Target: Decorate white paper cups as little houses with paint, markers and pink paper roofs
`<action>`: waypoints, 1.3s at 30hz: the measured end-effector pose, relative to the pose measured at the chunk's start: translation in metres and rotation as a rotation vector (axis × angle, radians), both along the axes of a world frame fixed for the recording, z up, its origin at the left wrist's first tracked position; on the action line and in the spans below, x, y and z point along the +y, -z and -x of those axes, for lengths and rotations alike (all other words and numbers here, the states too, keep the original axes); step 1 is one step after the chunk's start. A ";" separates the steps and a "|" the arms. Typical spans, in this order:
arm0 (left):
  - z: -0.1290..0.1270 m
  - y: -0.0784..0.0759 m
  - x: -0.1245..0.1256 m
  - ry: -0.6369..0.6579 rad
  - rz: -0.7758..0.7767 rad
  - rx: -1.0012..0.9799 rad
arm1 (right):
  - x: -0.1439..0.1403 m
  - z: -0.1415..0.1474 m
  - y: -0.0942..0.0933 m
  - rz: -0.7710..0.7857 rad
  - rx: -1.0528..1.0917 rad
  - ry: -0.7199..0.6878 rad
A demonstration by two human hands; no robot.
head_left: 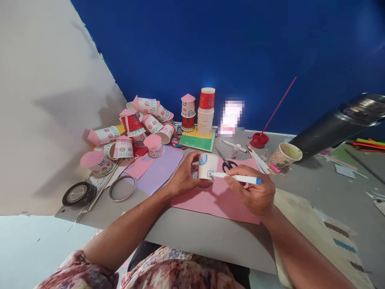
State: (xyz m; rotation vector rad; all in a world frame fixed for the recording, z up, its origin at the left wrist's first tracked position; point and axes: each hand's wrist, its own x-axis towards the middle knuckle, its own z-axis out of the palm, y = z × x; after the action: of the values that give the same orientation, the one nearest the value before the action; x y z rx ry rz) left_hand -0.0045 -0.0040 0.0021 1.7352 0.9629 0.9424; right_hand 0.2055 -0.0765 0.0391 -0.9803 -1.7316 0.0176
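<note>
My left hand point(183, 176) grips a small white paper cup point(208, 165) that has blue drawn marks on its side, holding it just above a pink paper sheet point(216, 200). My right hand point(254, 190) holds a white marker point(237, 178) with a blue cap end; its tip touches the lower side of the cup, next to a small blue square.
A heap of decorated cups with pink tops point(132, 132) lies at the back left. A stack of plain cups point(205, 112), scissors point(226, 160), two tape rolls point(78, 194), a red paint lid with a stick point(259, 139), a used cup point(284, 155) and a black cylinder point(339, 124) surround the grey table point(210, 237).
</note>
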 end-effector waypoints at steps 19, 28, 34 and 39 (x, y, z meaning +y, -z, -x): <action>0.000 -0.002 0.000 0.000 0.036 0.001 | 0.001 -0.001 -0.001 -0.001 -0.052 0.079; 0.001 0.000 0.001 0.023 0.035 -0.021 | 0.002 -0.004 0.003 0.015 -0.043 0.124; 0.001 0.002 0.001 0.022 0.047 -0.034 | 0.002 -0.004 0.003 0.011 -0.048 0.146; 0.000 -0.001 0.000 0.010 0.041 -0.022 | 0.002 -0.002 0.002 0.031 -0.044 0.127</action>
State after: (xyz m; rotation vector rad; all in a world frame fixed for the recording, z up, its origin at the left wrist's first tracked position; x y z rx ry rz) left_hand -0.0047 -0.0036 0.0033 1.6905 0.9529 0.9271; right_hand 0.2078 -0.0745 0.0376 -1.1194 -1.7108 -0.0597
